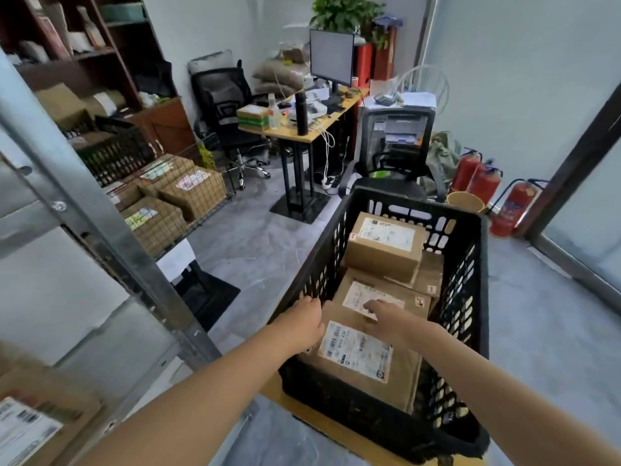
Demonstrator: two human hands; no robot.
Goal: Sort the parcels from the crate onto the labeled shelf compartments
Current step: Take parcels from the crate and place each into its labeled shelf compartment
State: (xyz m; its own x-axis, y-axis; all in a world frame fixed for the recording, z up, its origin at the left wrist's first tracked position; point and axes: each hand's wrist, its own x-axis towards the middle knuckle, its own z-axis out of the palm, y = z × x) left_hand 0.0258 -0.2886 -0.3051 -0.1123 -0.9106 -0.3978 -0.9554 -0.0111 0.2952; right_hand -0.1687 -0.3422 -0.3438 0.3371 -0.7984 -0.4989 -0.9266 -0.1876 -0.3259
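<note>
Lower left of the frame: a metal shelf stands close to the viewer, and one labelled brown parcel, blurred, lies in a compartment at the bottom corner

Left of centre: a wire cage sits on the floor, holding several brown cartons with printed labels on top

Lower centre to right: a black crate with slotted walls rests on a yellow wooden surface. It contains at least three labelled cardboard parcels. The far parcel lies on top of the others at the far end. The middle parcel lies below it, partly covered. The nearest parcel, the largest, lies flat at the near end, its white label facing up

The left hand is at that nearest parcel's left edge, beside the crate wall, fingers curled down over the edge and gripping it. The right hand is at the parcel's far edge, fingers bent around it in a grip

Right, by the wall: red fire extinguishers stand on the floor
</note>
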